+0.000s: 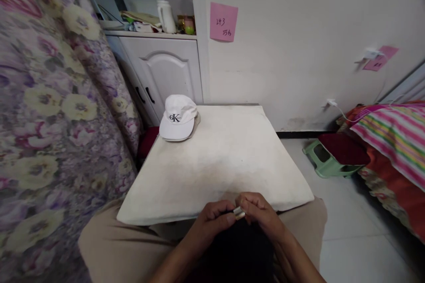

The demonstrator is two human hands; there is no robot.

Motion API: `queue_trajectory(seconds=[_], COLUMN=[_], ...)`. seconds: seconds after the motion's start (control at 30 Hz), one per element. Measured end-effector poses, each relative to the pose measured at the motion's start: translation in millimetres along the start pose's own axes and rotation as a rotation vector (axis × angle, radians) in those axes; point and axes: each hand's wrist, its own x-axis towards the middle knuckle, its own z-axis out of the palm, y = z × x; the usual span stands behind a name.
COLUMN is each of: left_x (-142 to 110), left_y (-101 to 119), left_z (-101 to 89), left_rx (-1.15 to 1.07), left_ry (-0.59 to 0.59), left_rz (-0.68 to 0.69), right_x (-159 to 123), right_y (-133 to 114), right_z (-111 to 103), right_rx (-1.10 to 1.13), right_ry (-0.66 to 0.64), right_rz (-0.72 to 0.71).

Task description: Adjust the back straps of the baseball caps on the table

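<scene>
My left hand (212, 219) and my right hand (260, 214) meet at the near edge of a white table (219, 159), fingers pinched together. Between the fingertips of both hands is a small shiny silver object (239, 213); what it is I cannot make out. Something dark lies below my hands in my lap. A white cap (177, 118) with a black logo rests on the table's far left corner, well away from both hands.
A flowered curtain (49, 119) hangs along the left. A white cabinet (159, 70) holding a white jug (166, 15) stands behind the table. Pink notes (223, 22) are stuck to the wall. At the right are a green stool (327, 161) and a striped bed cover (395, 137).
</scene>
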Motion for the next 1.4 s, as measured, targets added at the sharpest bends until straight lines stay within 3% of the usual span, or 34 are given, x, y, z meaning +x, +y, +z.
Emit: queue_trajectory(seconds=[0.43,0.63,0.83,1.1,1.27,1.4], left_x=[-1,1,3,1,-3,-1], left_y=[17,18,18,15,26,26], left_z=[1.6,3.4,13.3,13.1,-0.7,-6.4], left_rx=[-0.053,-0.019,0.118,-0.105,-0.217,-0.24], left_ry=[0.018,0.106,0.001,0.052,0.123,0.114], left_rz=[0.025,0.043,0.046,-0.046,-0.001,-0.006], right_x=[3,3,3,0,-3,-6], right_y=[-12,-15,-15,-15,-18,-18], right_z=[-3,-2,-1,-8,-28,-32], right_rx=[0.018,-0.035,-0.094,-0.13,-0.05,0.184], right_ry=[0.07,0.082,0.068,0.05,0.006,0.029], right_rz=[0.084,0.082,0.058,0.045,0.107,0.069])
